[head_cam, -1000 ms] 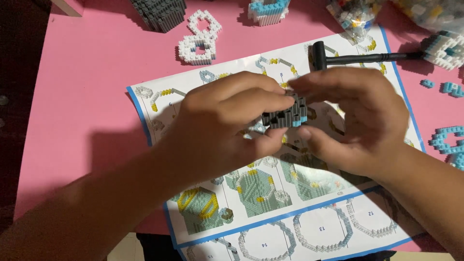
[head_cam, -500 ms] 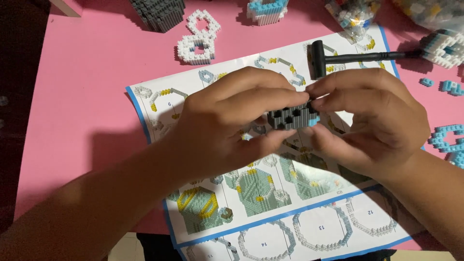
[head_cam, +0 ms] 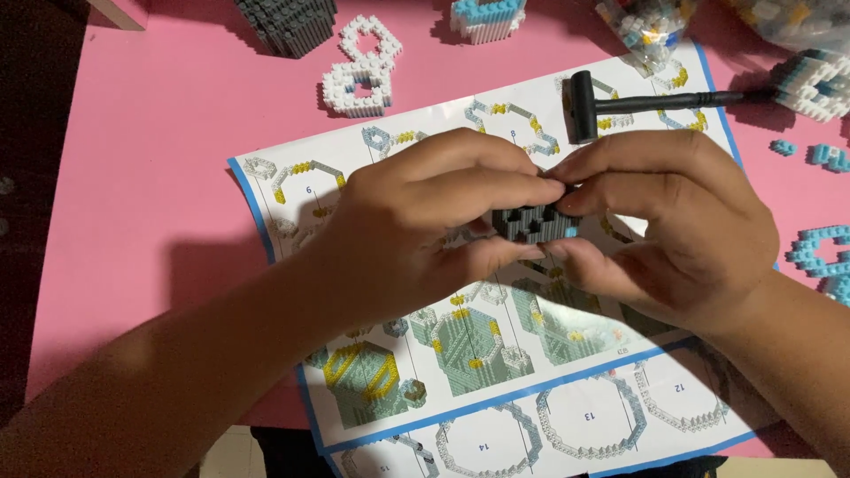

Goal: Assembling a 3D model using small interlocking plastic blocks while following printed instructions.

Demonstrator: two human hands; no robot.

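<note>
Both hands, the left hand (head_cam: 416, 221) and the right hand (head_cam: 673, 230), pinch a small grey block piece (head_cam: 534, 221) between their fingertips, held above the instruction sheet (head_cam: 496, 389) on the pink surface (head_cam: 159, 159), near a black hammer (head_cam: 620, 99).

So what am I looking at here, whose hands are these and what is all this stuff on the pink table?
There is no machine: a camera worn on a person's head looks down at their own two bare hands. The left hand and right hand pinch a small dark grey block piece between them, made of tiny building bricks. Under them lies a printed instruction sheet on the pink table. Around it are a small black hammer, a white brick ring piece and light blue brick pieces.
</note>
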